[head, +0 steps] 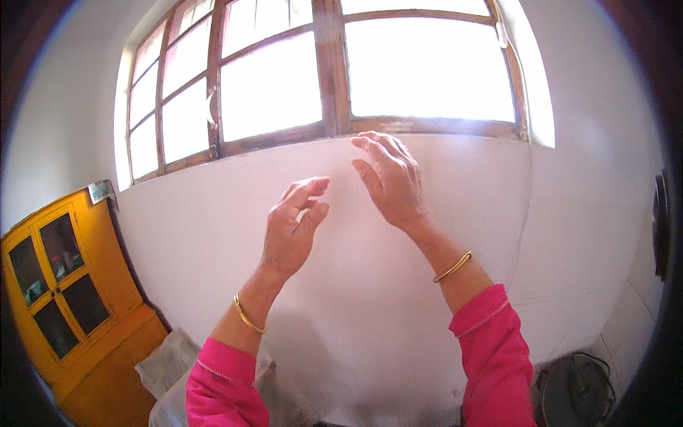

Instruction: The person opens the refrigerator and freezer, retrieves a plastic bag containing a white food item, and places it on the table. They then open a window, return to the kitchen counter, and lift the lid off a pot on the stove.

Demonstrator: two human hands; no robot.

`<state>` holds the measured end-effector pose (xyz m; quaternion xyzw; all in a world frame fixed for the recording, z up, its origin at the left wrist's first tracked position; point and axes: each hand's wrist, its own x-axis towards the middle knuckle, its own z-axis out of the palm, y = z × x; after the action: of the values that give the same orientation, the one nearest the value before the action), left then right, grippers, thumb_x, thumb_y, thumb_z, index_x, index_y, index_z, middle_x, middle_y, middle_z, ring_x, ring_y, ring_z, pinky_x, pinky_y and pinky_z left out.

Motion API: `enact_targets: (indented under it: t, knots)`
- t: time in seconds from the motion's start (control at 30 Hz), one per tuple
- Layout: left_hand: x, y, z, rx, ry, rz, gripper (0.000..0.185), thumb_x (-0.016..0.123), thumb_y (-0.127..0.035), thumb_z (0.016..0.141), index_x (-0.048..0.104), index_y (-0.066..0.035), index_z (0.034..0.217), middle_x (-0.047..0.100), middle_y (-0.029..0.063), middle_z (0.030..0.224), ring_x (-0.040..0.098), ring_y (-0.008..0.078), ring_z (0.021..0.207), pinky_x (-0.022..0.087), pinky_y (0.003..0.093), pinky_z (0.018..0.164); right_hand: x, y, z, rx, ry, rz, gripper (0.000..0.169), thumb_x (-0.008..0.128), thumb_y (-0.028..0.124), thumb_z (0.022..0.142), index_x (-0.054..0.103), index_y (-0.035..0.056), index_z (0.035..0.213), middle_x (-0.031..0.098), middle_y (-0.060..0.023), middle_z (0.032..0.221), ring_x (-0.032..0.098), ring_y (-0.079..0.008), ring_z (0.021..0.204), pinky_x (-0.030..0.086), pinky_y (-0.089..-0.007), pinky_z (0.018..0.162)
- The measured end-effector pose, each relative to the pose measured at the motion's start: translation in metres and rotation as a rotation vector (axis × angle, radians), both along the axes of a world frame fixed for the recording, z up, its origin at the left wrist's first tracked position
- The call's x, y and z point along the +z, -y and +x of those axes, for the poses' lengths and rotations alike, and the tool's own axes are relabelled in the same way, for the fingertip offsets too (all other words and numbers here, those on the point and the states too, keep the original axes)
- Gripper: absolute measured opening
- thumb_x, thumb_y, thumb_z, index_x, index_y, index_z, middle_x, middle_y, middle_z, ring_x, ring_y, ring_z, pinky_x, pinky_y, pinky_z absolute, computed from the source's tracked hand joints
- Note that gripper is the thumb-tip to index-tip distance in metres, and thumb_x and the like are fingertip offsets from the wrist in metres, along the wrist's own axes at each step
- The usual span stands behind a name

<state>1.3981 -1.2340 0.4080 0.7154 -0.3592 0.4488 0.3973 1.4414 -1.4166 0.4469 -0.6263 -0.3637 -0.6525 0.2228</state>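
Note:
My left hand point(292, 227) is raised in front of the white wall point(341, 299), its fingers bent and its thumb apart from them, holding nothing. Higher and to the right, my right hand point(394, 179) is up near the lower edge of the wooden window frame point(333, 69), its thumb spread from the fingers and nothing in it. Whether it touches the wall or frame I cannot tell. A gold-coloured bangle point(248, 316) circles the left wrist, and another bangle point(452, 268) the right. Both forearms show pink sleeves point(493, 357).
At the left stands a yellow wooden cabinet point(128, 267) with dark glass panes. Light-coloured cloth or sheeting point(173, 357) lies beside it. A dark round object point(573, 392) is at the lower right, and a thin cord point(529, 197) runs down the wall.

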Motion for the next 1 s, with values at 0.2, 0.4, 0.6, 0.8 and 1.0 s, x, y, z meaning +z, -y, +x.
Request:
enact_targets:
  t: [0.2,0.4,0.6,0.8,1.0]
  knots:
    - [-0.001,-0.040,0.045,-0.038,0.022,-0.085,0.029,0.054,-0.017,0.091,0.057,-0.002,0.116,0.058,0.0087,0.112,0.055,0.0164,0.103,0.045,0.0290,0.089,0.023,-0.005,0.052,-0.473,-0.058,-0.102,0.033,0.057,0.026,0.087,0.059,0.0008,0.109,0.061,-0.0123,0.109,0.052,-0.0253,0.110,0.039,-0.0387,0.097]
    - [0.043,-0.085,0.090,0.044,0.314,0.030,0.028,0.054,-0.017,0.090,0.058,-0.001,0.113,0.060,0.0121,0.109,0.056,0.0212,0.104,0.044,0.0334,0.090,0.034,-0.002,0.044,-0.501,-0.020,-0.281,0.036,0.058,0.028,0.086,0.059,-0.0019,0.106,0.062,-0.0167,0.104,0.057,-0.0298,0.101,0.043,-0.0403,0.089]
    - [0.063,-0.104,0.119,-0.059,0.335,-0.063,0.027,0.057,-0.014,0.088,0.057,0.003,0.109,0.059,0.0163,0.110,0.056,0.0260,0.105,0.045,0.0372,0.090,0.042,-0.011,0.052,-0.521,-0.059,-0.252,0.038,0.057,0.034,0.087,0.059,-0.0017,0.100,0.061,-0.0186,0.099,0.057,-0.0338,0.099,0.043,-0.0449,0.087]
    - [0.080,-0.101,0.132,-0.089,0.240,0.039,0.024,0.056,-0.009,0.087,0.057,0.004,0.108,0.059,0.0187,0.108,0.058,0.0300,0.102,0.046,0.0379,0.088,0.043,-0.009,0.058,-0.529,-0.130,-0.216,0.027,0.056,0.025,0.087,0.061,-0.0002,0.095,0.062,-0.0186,0.099,0.059,-0.0350,0.097,0.042,-0.0460,0.091]
    - [0.101,-0.104,0.127,-0.022,0.175,0.137,0.021,0.056,-0.008,0.087,0.058,0.004,0.104,0.060,0.0171,0.105,0.059,0.0303,0.100,0.046,0.0379,0.087,0.054,-0.018,0.052,-0.509,-0.170,-0.165,0.021,0.061,0.019,0.082,0.062,0.0011,0.093,0.063,-0.0170,0.095,0.060,-0.0334,0.094,0.044,-0.0441,0.088]
